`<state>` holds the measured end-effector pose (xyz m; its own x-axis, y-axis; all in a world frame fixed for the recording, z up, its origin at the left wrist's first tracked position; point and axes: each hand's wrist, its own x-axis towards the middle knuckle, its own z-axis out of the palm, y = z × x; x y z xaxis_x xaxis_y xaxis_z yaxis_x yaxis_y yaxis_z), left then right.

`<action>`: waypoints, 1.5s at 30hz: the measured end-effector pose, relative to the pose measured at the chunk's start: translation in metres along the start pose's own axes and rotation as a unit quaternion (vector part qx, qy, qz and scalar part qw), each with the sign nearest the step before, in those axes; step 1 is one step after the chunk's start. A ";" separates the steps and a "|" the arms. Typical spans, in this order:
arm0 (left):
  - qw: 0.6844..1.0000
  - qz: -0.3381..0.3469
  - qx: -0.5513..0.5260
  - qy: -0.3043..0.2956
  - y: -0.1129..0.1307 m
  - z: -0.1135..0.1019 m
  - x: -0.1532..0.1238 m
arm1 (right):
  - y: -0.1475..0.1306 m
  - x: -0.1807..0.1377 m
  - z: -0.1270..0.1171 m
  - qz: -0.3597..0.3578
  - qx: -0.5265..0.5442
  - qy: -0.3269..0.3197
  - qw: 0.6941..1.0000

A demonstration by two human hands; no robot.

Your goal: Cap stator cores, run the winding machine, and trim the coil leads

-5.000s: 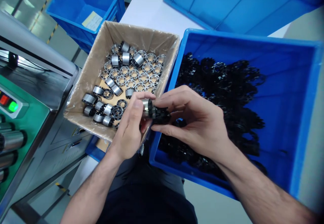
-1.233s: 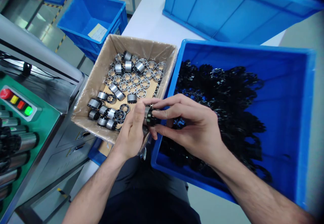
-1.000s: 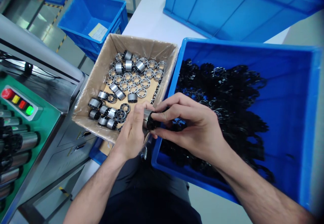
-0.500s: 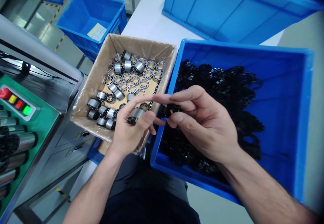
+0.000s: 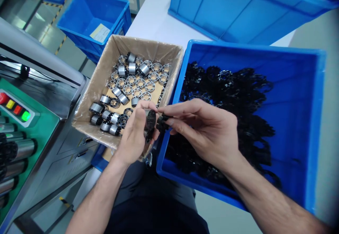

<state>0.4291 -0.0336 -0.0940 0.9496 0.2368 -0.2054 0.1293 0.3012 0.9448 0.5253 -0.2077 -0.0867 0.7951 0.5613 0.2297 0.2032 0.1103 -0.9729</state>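
My left hand is closed around a stator core, tilted so its dark slotted end faces right. Between the thumb and fingers of my right hand is a black plastic end piece, right beside that core; whether the two touch I cannot tell. Both hands are over the gap where a plastic-lined carton meets a blue bin. Several stator cores, some upright and some on their sides, lie in the carton. A heap of black plastic pieces fills much of the bin.
Another blue bin stands on the white table behind. An open blue crate holding a paper sits at the back left. To the left, a green machine surface carries lit buttons and metal cylinders.
My left hand has turned the stator core so its end now faces my right hand. My right hand has moved left, bringing the black plastic end piece up to the core.
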 end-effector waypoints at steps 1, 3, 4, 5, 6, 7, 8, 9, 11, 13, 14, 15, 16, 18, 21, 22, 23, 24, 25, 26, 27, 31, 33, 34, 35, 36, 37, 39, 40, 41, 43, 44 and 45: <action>1.000 -0.005 -0.003 -0.009 0.000 0.000 -0.001 | 0.000 0.000 0.000 -0.018 -0.013 -0.002 1.000; 0.999 -0.016 -0.013 -0.030 0.000 0.000 -0.003 | -0.001 0.002 0.001 -0.052 -0.036 0.000 0.998; 0.999 -0.019 -0.016 -0.038 0.001 0.000 -0.004 | -0.001 0.003 0.001 -0.064 -0.046 0.004 0.997; 0.999 -0.021 -0.016 -0.043 0.002 0.001 -0.004 | 0.000 0.003 0.001 -0.070 -0.053 0.007 0.996; 0.999 -0.021 -0.015 -0.046 0.002 0.001 -0.005 | 0.000 0.004 0.001 -0.070 -0.059 0.010 0.996; 0.999 -0.019 -0.012 -0.048 0.003 0.001 -0.005 | 0.000 0.003 0.001 -0.066 -0.063 0.012 0.996; 0.999 -0.019 -0.008 -0.048 0.003 0.001 -0.006 | 0.001 0.003 0.002 -0.064 -0.067 0.014 0.996; 0.999 -0.018 -0.004 -0.047 0.003 0.001 -0.006 | 0.001 0.002 0.003 -0.064 -0.070 0.016 0.995; 0.999 -0.014 0.003 -0.045 0.002 0.000 -0.008 | 0.001 0.001 0.004 -0.077 -0.078 0.019 0.994; 0.999 -0.009 0.016 -0.046 0.000 -0.001 -0.009 | 0.000 0.001 0.005 -0.095 -0.089 0.020 0.991; 0.999 -0.006 0.022 -0.049 -0.001 -0.002 -0.009 | -0.001 0.001 0.006 -0.101 -0.095 0.025 0.990; 0.998 -0.004 0.027 -0.053 -0.001 -0.003 -0.009 | -0.001 0.000 0.006 -0.105 -0.102 0.033 0.989; 0.998 -0.004 0.029 -0.056 -0.001 -0.003 -0.010 | -0.001 0.000 0.006 -0.110 -0.109 0.042 0.987; 0.998 -0.003 0.028 -0.063 -0.001 -0.004 -0.010 | 0.000 -0.002 0.006 -0.126 -0.124 0.055 0.983; 0.997 -0.003 0.021 -0.068 0.000 -0.004 -0.010 | 0.004 -0.007 0.008 -0.145 -0.142 0.055 0.978; 0.997 -0.002 0.018 -0.071 -0.001 -0.003 -0.010 | 0.005 -0.009 0.011 -0.146 -0.147 0.058 0.977; 0.997 0.000 0.016 -0.078 -0.001 -0.003 -0.010 | 0.006 -0.010 0.014 -0.145 -0.150 0.067 0.976; 0.996 0.003 0.014 -0.085 -0.002 -0.004 -0.010 | 0.006 -0.011 0.018 -0.145 -0.152 0.080 0.975; 0.996 0.008 0.016 -0.090 -0.002 -0.005 -0.010 | 0.007 -0.012 0.022 -0.149 -0.152 0.088 0.973; 0.995 0.019 0.023 -0.090 -0.002 -0.007 -0.010 | 0.007 -0.011 0.025 -0.157 -0.152 0.086 0.972; 0.995 0.036 0.041 -0.083 0.000 -0.010 -0.009 | 0.007 -0.008 0.025 -0.170 -0.151 0.069 0.971; 0.947 0.100 0.305 -0.018 0.014 -0.031 -0.003 | 0.015 0.014 -0.006 -0.151 -0.176 0.046 0.972; 0.874 0.073 0.480 -0.022 0.021 -0.043 0.001 | 0.022 0.027 -0.044 -0.093 -0.242 0.130 0.957; 0.840 0.053 0.539 -0.033 0.023 -0.049 0.002 | 0.027 0.034 -0.066 -0.065 -0.294 0.170 0.938; 0.816 0.038 0.575 -0.041 0.024 -0.053 0.003 | 0.031 0.040 -0.088 -0.034 -0.356 0.195 0.913; 0.805 0.030 0.590 -0.043 0.024 -0.057 0.004 | 0.036 0.045 -0.108 0.005 -0.420 0.205 0.884; 0.806 0.030 0.591 -0.035 0.023 -0.060 0.004 | 0.041 0.051 -0.125 0.049 -0.483 0.196 0.852; 0.819 0.041 0.572 0.002 0.019 -0.063 0.004 | 0.054 0.060 -0.146 0.128 -0.582 0.143 0.790; 0.826 0.044 0.561 0.015 0.017 -0.065 0.004 | 0.062 0.064 -0.151 0.153 -0.612 0.113 0.768; 0.832 0.043 0.553 0.023 0.015 -0.065 0.004 | 0.069 0.068 -0.154 0.169 -0.631 0.087 0.752; 0.838 0.031 0.545 0.024 0.013 -0.067 0.004 | 0.082 0.072 -0.154 0.178 -0.648 0.051 0.739; 0.840 0.024 0.542 0.022 0.012 -0.067 0.004 | 0.086 0.072 -0.154 0.179 -0.656 0.034 0.733; 0.843 0.017 0.538 0.019 0.011 -0.068 0.004 | 0.090 0.072 -0.155 0.178 -0.663 0.019 0.726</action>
<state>0.4154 0.0331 -0.1017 0.9509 0.2640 -0.1617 0.3054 -0.7132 0.6310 0.6888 -0.2845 -0.1536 0.9425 0.3341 -0.0057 0.3321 -0.9385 -0.0949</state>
